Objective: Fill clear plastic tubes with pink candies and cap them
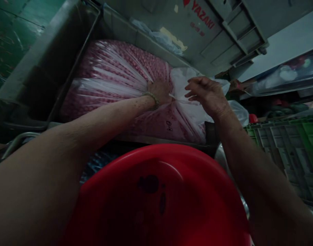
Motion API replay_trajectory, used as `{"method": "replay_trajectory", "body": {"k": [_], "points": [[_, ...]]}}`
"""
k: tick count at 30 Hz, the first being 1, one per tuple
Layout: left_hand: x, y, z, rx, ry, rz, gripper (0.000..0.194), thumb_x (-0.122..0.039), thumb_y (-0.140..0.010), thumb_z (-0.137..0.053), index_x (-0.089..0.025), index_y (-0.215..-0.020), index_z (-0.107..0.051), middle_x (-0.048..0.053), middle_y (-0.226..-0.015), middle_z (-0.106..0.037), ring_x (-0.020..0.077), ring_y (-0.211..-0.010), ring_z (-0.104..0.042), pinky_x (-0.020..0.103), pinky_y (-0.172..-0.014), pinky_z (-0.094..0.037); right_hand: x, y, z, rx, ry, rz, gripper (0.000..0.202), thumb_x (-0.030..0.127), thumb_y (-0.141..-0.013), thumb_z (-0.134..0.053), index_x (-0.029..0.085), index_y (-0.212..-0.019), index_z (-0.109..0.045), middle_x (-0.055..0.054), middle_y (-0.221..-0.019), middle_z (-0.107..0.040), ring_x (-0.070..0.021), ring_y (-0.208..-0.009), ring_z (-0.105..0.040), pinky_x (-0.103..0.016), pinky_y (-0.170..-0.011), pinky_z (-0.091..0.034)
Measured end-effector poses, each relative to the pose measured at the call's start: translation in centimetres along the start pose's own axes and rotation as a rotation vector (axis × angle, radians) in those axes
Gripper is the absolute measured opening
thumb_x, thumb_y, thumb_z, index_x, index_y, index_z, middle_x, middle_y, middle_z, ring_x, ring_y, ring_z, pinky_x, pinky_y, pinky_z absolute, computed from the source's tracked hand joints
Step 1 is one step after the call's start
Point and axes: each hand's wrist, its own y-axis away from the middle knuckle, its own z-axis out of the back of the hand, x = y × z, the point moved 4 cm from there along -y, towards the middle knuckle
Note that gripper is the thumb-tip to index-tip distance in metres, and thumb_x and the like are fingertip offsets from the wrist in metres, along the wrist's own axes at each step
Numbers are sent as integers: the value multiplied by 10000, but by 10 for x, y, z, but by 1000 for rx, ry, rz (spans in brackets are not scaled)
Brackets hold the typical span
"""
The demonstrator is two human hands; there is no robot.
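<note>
A large clear plastic bag [115,65] full of small pink pieces lies in a grey bin [156,44], its folds drawn together near the middle. My left hand [160,91], with a bracelet at the wrist, is closed on the gathered part of the bag. To its right my right hand [204,92] hovers over the loose whitish end of the plastic, fingers apart and slightly curled, with nothing in them. Black marks show on the bag below my left hand. A red basin [171,153] stands in front of the bin, nearest to me.
An upright grey panel [210,37] with red lettering rises behind the bin. Green and grey crates [279,150] stand at the right, below plastic-covered items [295,73]. Green floor [7,44] shows at the upper left, beside another dark container [51,58].
</note>
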Motion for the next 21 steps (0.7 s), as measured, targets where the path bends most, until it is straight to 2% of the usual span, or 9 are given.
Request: {"method": "replay_trajectory", "body": {"k": [2,4,6,9,11,13,16,18,21], "points": [[0,-1,-1,2,-7,7,466,-496,-825,-664,-135,-1114,-717,165,-1249,-662,335,-1188,-532,541,-1026,-376,-5,1,-5,-25,-173,-61,411,568,-974,-417,219,-864,-602,-76,-947,-706,-189,-828,-696,-319,-715,-561],[0,-2,-2,11,-16,14,502,-545,-815,-672,-145,-1114,-721,143,-1218,-671,339,-1183,-539,535,-1032,-368,-17,0,-12,-23,-217,-143,476,557,-999,-333,210,-784,-577,-83,-885,-697,-176,-769,-689,-304,-682,-560],[0,-2,-2,14,-32,19,541,-570,-803,-679,-150,-1142,-711,132,-1225,-664,347,-1191,-544,533,-1038,-366,-29,-3,-18,-32,-169,-183,388,450,-992,-420,197,-734,-560,-61,-806,-671,-143,-685,-659,-279,-656,-543],[-1,-1,-3,5,-60,11,567,-571,-807,-671,-141,-1176,-699,155,-1288,-636,364,-1237,-525,537,-1043,-371,-41,-9,-22,-54,-59,-175,214,232,-909,-550,178,-702,-566,-25,-730,-641,-119,-635,-616,-265,-654,-512],[0,-1,-4,-8,-71,3,554,-560,-819,-657,-134,-1169,-705,175,-1298,-631,370,-1261,-510,537,-1039,-377,-41,-13,-23,-32,110,-92,113,174,-821,-625,174,-710,-607,-23,-711,-652,-144,-653,-614,-292,-681,-506],[0,-1,-5,-24,-83,-16,537,-536,-823,-653,-141,-1183,-702,172,-1293,-637,368,-1258,-511,529,-1025,-388,-36,-16,-25,11,382,54,13,168,-764,-661,177,-769,-667,-43,-775,-698,-194,-751,-645,-337,-759,-507],[0,1,-6,-48,-109,-41,551,-514,-818,-637,-169,-1246,-671,118,-1315,-645,351,-1220,-509,528,-1023,-395,-34,-19,-30,80,732,212,184,162,-765,-608,189,-900,-731,-75,-948,-743,-252,-936,-661,-382,-881,-477],[-1,4,-5,-60,-129,-47,542,-521,-826,-596,-187,-1246,-666,70,-1312,-660,350,-1204,-473,528,-1041,-390,-38,-19,-33,114,827,245,244,185,-760,-606,190,-961,-745,-86,-1003,-742,-263,-968,-648,-388,-900,-463],[-3,11,-3,-73,-143,-97,491,-507,-864,-549,-160,-1178,-697,108,-1267,-675,359,-1217,-452,534,-1064,-355,-43,-19,-37,110,864,283,288,275,-781,-626,181,-1022,-751,-112,-1037,-733,-268,-961,-628,-387,-888,-465]]}}
